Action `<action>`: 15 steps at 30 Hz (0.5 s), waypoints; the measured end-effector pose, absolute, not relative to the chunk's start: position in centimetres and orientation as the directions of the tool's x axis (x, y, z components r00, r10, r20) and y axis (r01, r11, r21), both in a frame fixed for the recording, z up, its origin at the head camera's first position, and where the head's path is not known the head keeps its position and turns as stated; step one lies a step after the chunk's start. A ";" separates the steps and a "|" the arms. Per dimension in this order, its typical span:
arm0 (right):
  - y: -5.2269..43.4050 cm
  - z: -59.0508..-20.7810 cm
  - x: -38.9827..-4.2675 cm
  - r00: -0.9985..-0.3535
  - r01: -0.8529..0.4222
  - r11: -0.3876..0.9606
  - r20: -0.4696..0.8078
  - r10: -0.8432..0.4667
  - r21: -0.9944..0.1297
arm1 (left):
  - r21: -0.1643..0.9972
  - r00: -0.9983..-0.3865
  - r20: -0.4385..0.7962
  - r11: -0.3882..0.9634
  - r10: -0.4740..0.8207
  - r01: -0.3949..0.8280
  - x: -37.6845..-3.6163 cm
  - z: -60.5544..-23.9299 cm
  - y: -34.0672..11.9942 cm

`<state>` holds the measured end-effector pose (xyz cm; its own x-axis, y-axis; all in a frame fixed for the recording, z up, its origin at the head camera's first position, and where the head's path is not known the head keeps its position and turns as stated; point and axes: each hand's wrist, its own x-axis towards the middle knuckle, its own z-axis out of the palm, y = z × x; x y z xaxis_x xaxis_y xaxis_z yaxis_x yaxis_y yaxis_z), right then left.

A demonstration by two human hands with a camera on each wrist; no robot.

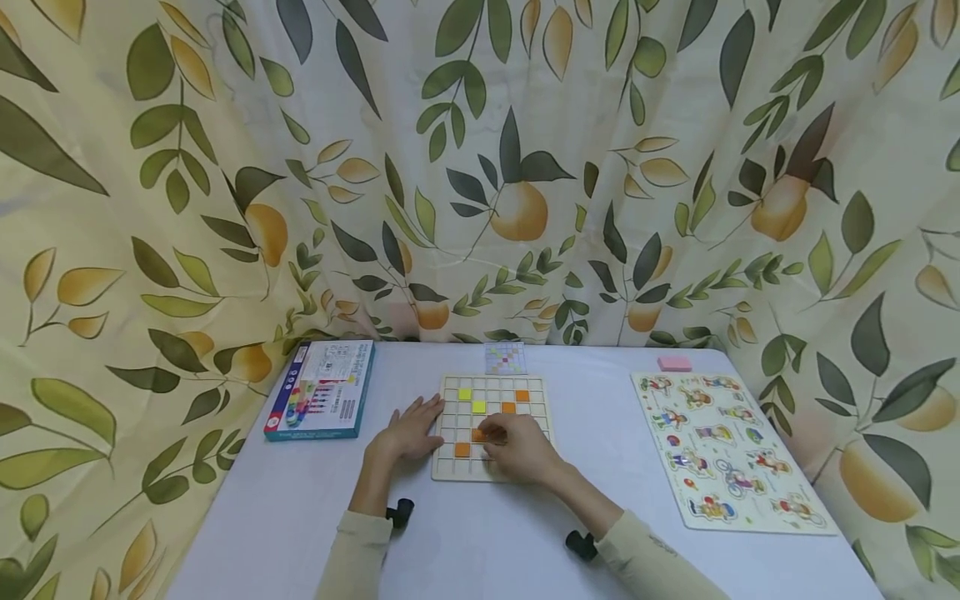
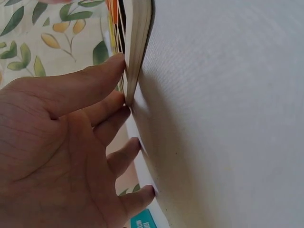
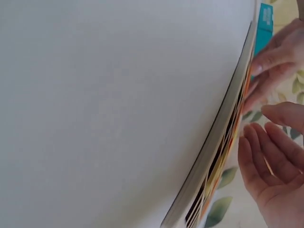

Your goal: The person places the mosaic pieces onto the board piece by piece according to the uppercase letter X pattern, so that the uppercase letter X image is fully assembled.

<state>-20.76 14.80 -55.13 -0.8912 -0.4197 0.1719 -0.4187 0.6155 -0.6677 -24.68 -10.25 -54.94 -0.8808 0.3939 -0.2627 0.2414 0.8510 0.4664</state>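
Note:
A square wooden grid board lies on the table, with yellow tiles and orange tiles in some of its squares. My left hand rests along the board's left side, thumb against the edge and fingers spread. Over the board's middle, my right hand has its fingertips right at another orange tile. Thumb and bent fingers stand apart in the right wrist view. The right hand covers part of the grid.
Behind the board lies a small pattern card. A flat box sits to the left. On the right are a picture puzzle board and a pink block. A leaf-patterned curtain hangs beyond the white table.

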 end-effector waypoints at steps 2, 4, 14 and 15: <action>15.4 -55.1 -20.9 -0.899 -0.413 0.622 0.189 -0.396 -0.665 | 0.468 -0.883 -0.262 0.851 0.391 0.238 -24.8 -54.8 -10.4; 16.2 -55.1 -21.1 -0.911 -0.398 0.637 0.204 -0.358 -0.660 | 0.470 -0.883 -0.261 0.851 0.390 0.237 -24.8 -54.7 -10.5; 20.2 -54.1 -21.8 -0.952 -0.300 0.814 0.214 -0.220 -0.497 | 0.441 -0.913 -0.224 0.871 0.341 0.217 -24.8 -55.0 -11.1; 20.7 -54.1 -21.9 -0.953 -0.294 0.824 0.212 -0.215 -0.485 | 0.429 -0.920 -0.205 0.875 0.335 0.223 -24.9 -55.1 -11.2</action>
